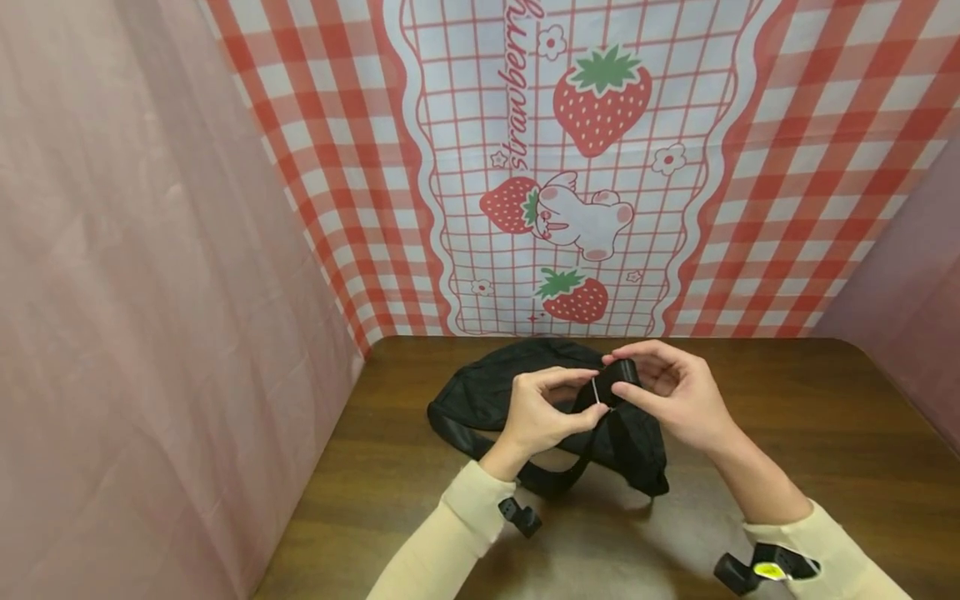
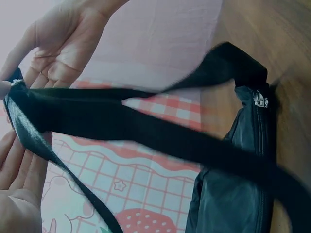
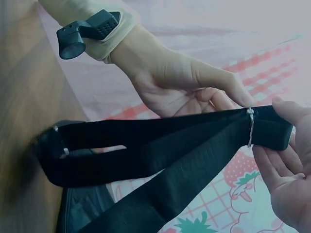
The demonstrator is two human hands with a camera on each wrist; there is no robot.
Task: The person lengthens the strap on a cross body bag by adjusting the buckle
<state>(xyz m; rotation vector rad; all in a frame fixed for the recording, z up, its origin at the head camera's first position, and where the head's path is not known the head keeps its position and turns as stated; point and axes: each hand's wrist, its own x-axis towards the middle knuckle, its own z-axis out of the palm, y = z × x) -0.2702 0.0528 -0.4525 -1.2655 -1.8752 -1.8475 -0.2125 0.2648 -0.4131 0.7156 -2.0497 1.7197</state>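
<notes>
A black fabric bag [image 1: 487, 387] with a zipper lies on the table, and its wide black strap [image 3: 121, 167] is lifted off it in doubled layers. A thin pale band [image 3: 251, 128] crosses the folded strap; whether it is a tie or a metal slider I cannot tell. My left hand [image 1: 543, 408] pinches the strap at this band between thumb and fingers. Just beyond the band, my right hand [image 1: 682, 396] holds the folded strap end [image 1: 621, 375] between thumb and fingers. A silver zipper pull [image 2: 261, 100] shows on the bag in the left wrist view.
The brown wooden table [image 1: 810, 425] extends on both sides of the bag. Behind it hangs a red checked strawberry cloth [image 1: 480, 108], with a pink curtain [image 1: 150, 292] at left. Each sleeve carries a small black camera [image 1: 519, 517].
</notes>
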